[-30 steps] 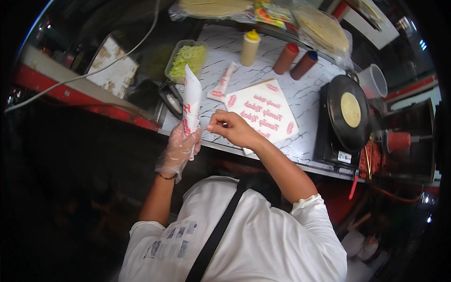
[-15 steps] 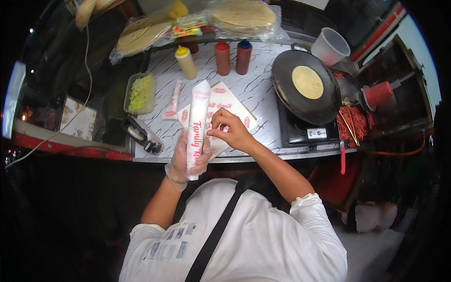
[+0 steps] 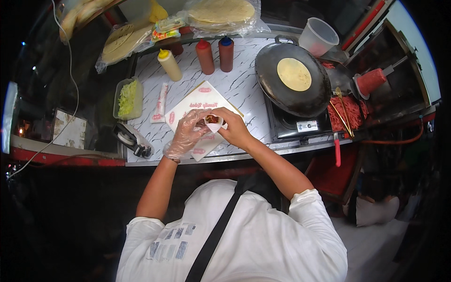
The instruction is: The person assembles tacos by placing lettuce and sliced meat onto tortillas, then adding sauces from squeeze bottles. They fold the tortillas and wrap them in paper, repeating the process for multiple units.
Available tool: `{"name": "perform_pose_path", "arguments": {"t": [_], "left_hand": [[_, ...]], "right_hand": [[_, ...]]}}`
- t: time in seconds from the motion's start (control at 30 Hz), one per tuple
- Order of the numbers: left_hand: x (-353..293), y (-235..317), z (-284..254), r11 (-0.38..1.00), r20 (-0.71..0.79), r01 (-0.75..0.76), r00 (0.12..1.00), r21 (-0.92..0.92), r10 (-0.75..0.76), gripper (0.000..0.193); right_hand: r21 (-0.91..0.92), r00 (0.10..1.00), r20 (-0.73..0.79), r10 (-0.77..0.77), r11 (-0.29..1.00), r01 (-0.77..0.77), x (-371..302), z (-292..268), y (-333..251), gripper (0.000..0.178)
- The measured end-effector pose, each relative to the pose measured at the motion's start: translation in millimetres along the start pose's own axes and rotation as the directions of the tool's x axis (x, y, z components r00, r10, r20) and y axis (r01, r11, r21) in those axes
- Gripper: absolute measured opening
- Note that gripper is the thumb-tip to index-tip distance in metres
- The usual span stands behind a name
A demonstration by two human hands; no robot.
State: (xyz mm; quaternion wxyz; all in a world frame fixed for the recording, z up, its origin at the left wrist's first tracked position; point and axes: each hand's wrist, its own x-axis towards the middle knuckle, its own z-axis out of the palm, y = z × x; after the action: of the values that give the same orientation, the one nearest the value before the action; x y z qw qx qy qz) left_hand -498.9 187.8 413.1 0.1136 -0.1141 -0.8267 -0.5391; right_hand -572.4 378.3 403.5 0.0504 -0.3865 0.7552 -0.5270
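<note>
A paper-wrapped kebab roll is held upright between both hands, its open top turned up so that reddish filling shows inside the white paper. Gloved in clear plastic, my left hand curls round its left side. My bare right hand grips the right side, with fingers and thumb at the paper rim. Most of the roll below the rim is hidden. Under the hands lies a stack of white printed wrapping paper. Just left of it rests a narrow folded paper wrapper.
A griddle pan with a flatbread sits on a black stove. Shaved meat with tongs lies at right. Three sauce bottles stand behind. A lettuce tub and a black-and-white device are at left.
The roll has been tipped from lengthwise to open end up. My right hand has come down from beside it to grip its rim. The head view has shifted slightly.
</note>
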Motion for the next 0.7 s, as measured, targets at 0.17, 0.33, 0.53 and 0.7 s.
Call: {"name": "perform_pose_path", "arguments": {"t": [0.17, 0.33, 0.53, 0.7], "left_hand": [[-26, -7, -6, 0.990, -0.030, -0.072, 0.997, 0.122, 0.076, 0.039], [-63, -23, 10, 0.959, -0.092, 0.165, 0.977, -0.232, -0.191, 0.015], [-80, -59, 45, 0.698, -0.050, 0.545, 0.771, -0.465, -0.635, 0.020], [-76, -87, 37, 0.655, -0.025, 0.629, 0.713, -0.419, -0.701, 0.027]], "right_hand": [[-0.090, 0.994, 0.077, -0.080, 0.992, 0.086, -25, 12, 6, 0.039], [0.005, 0.996, -0.085, 0.004, 1.000, -0.003, -58, 25, 6, 0.008], [0.265, 0.735, 0.149, 0.662, 0.689, -0.674, -67, 53, 38, 0.023], [-0.053, 0.864, -0.069, 0.499, 0.863, -0.502, -57, 58, 46, 0.023]]}}
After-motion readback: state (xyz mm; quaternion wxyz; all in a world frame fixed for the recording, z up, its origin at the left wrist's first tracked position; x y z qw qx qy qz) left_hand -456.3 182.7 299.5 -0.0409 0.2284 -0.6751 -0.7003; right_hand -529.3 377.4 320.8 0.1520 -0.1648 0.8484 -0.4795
